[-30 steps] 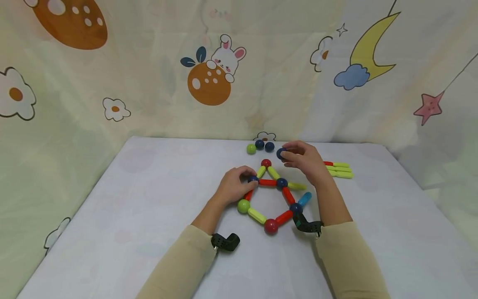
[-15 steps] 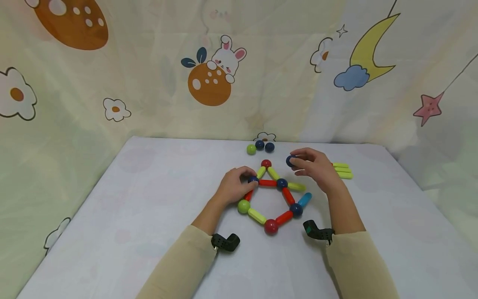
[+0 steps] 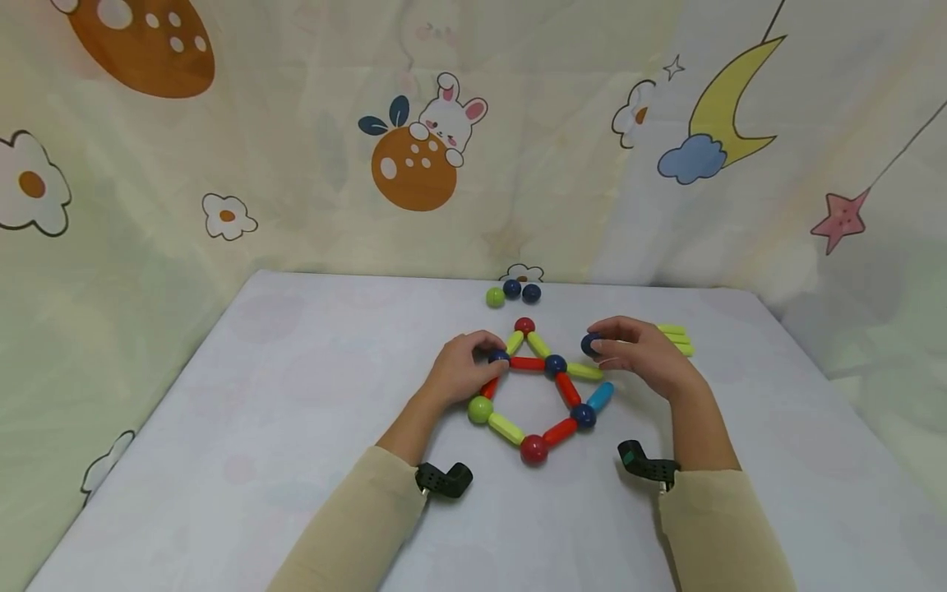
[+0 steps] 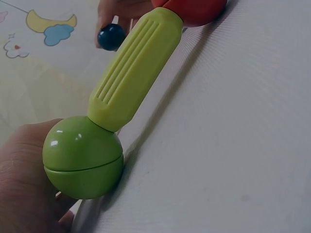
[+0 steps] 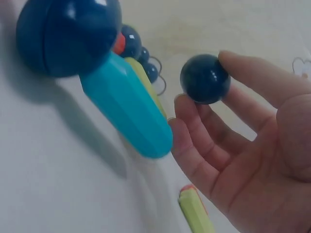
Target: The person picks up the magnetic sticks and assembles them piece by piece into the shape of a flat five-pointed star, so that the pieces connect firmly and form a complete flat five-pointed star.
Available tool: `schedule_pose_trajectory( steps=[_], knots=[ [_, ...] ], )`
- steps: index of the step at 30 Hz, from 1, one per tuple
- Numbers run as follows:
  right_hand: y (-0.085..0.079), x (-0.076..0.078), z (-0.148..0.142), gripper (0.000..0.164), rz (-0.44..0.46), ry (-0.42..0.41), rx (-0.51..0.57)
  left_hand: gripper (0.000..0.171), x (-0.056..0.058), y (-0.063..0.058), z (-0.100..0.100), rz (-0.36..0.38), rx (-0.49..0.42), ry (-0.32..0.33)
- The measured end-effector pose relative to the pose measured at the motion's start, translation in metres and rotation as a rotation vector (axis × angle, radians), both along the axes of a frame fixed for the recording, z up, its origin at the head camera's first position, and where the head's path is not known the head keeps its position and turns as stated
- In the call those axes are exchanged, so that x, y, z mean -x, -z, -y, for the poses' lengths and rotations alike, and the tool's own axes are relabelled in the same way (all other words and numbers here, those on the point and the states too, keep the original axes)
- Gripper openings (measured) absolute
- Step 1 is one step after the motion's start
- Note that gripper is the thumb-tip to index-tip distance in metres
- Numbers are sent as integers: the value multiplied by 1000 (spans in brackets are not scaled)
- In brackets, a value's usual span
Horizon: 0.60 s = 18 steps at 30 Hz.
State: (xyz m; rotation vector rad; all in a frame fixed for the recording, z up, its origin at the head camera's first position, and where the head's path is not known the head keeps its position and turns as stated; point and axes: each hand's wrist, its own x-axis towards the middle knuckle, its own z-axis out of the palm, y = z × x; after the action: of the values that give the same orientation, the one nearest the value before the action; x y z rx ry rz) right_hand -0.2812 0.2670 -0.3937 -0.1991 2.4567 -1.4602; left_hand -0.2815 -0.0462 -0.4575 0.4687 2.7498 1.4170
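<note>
My right hand (image 3: 645, 355) pinches a loose dark blue ball (image 5: 204, 78) between thumb and fingers, just right of a lime rod (image 3: 584, 372) that sticks out from a ball-and-rod frame. With its fingertips, my left hand (image 3: 460, 366) holds the dark blue ball (image 3: 499, 358) at the frame's left corner. The frame joins red and lime rods into a five-sided ring with a triangle behind it. Its corners include a green ball (image 4: 83, 158), a red ball (image 3: 533, 450) and a dark blue ball (image 3: 584, 416), from which a light blue rod (image 5: 129, 107) sticks out.
At the table's back edge sit a green ball (image 3: 495, 297) and two dark blue balls (image 3: 531, 293). Several lime rods (image 3: 675, 339) lie side by side behind the right hand, partly hidden by it. A printed cloth (image 3: 296, 123) hangs behind the white table (image 3: 244, 395).
The right hand has moved right and nearer the person, carrying the dark blue ball away from the back edge toward the lime rod's end. The left hand stays on the frame's corner ball.
</note>
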Motion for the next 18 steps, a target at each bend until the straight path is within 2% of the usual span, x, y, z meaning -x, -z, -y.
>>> schedule_pose_trajectory(
  steps=[9,18],
  knots=[
    [7,-4,-14,51,19,20,59,26,0,-1,0,6,4,3],
    [17,-5,-29,47,135,53,200,26,-1,-3,0,15,6,-6]
  ],
)
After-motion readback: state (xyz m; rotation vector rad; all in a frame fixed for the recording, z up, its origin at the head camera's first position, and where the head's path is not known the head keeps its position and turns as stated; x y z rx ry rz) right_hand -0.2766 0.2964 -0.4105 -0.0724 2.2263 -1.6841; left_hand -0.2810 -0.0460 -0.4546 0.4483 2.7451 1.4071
